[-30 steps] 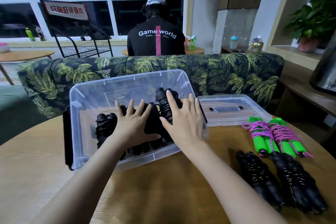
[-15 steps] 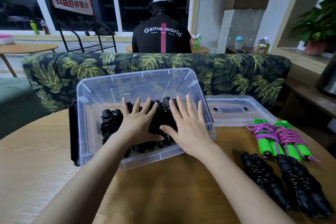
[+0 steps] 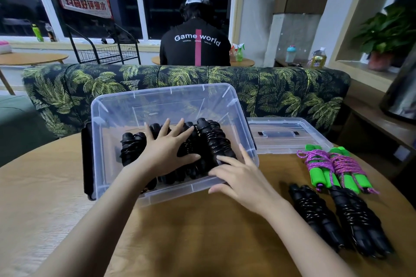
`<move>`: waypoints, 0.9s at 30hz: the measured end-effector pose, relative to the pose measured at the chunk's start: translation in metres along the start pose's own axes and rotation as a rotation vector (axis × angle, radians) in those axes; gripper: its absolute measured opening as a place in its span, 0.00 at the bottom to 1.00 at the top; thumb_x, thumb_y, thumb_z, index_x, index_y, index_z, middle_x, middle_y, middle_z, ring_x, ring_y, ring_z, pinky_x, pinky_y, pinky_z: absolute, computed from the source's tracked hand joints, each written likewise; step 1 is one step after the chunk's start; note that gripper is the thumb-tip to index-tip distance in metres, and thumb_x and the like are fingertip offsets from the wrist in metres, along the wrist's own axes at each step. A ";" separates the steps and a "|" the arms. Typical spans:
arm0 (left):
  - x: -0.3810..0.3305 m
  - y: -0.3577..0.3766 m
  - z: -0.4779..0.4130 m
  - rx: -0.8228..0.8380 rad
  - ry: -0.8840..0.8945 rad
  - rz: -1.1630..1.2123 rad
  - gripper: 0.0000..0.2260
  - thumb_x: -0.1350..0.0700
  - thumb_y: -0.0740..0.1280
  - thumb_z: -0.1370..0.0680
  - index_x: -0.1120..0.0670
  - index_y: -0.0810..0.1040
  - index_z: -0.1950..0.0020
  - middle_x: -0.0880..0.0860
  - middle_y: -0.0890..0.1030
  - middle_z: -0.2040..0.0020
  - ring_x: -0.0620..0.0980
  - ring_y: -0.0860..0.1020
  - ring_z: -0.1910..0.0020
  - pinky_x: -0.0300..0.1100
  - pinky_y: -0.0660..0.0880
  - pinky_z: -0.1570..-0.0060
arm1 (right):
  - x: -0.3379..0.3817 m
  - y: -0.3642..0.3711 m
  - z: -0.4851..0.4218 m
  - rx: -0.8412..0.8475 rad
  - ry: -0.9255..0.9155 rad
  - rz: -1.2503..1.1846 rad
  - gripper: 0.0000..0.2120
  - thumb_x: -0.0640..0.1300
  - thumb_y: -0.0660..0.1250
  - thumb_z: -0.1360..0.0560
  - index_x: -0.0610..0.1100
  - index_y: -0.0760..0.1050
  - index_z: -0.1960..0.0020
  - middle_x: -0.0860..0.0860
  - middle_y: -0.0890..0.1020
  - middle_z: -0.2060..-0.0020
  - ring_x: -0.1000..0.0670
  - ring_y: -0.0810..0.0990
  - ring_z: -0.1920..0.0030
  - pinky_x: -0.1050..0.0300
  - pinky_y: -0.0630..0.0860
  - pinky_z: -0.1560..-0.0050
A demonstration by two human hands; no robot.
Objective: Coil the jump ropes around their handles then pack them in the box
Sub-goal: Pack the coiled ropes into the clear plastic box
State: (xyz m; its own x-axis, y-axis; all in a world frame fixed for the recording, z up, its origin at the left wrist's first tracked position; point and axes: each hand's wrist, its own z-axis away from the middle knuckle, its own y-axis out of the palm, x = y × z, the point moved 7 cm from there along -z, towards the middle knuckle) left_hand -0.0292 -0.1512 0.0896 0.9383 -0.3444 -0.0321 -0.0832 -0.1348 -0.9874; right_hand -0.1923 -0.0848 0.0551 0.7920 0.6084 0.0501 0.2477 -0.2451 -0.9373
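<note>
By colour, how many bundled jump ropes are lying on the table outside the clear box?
Black ropes: 2
Green-handled ropes with purple cord: 2
Total: 4

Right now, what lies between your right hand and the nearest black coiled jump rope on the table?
Nothing: only bare wooden table separates the right hand from the nearest black coiled jump rope, as the head view shows.
</note>
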 end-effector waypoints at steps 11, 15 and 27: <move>-0.004 0.017 0.100 -0.081 0.061 -0.219 0.38 0.25 0.44 0.24 0.47 0.79 0.33 0.53 0.76 0.31 0.60 0.70 0.29 0.62 0.53 0.31 | -0.009 -0.001 0.020 -0.065 0.076 0.023 0.37 0.72 0.42 0.25 0.51 0.81 0.43 0.57 0.84 0.45 0.53 0.72 0.30 0.36 0.53 0.24; -0.025 0.012 0.090 -0.110 0.083 -0.220 0.38 0.25 0.44 0.24 0.48 0.80 0.34 0.53 0.78 0.33 0.59 0.71 0.29 0.62 0.51 0.30 | -0.024 -0.012 0.037 -0.076 0.136 0.037 0.34 0.71 0.44 0.25 0.52 0.81 0.44 0.59 0.83 0.44 0.54 0.71 0.30 0.38 0.51 0.23; -0.054 0.009 0.078 -0.268 -0.005 -0.294 0.41 0.25 0.41 0.24 0.50 0.80 0.34 0.57 0.78 0.34 0.63 0.71 0.30 0.66 0.43 0.26 | -0.056 -0.033 0.099 -0.334 0.297 0.118 0.29 0.62 0.56 0.20 0.51 0.62 0.23 0.49 0.62 0.23 0.46 0.56 0.22 0.42 0.57 0.24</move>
State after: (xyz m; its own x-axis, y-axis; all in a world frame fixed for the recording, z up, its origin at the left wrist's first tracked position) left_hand -0.0544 -0.0615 0.0707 0.9367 -0.2509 0.2442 0.1049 -0.4644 -0.8794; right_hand -0.3004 -0.0359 0.0488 0.9391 0.3309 0.0924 0.2741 -0.5595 -0.7822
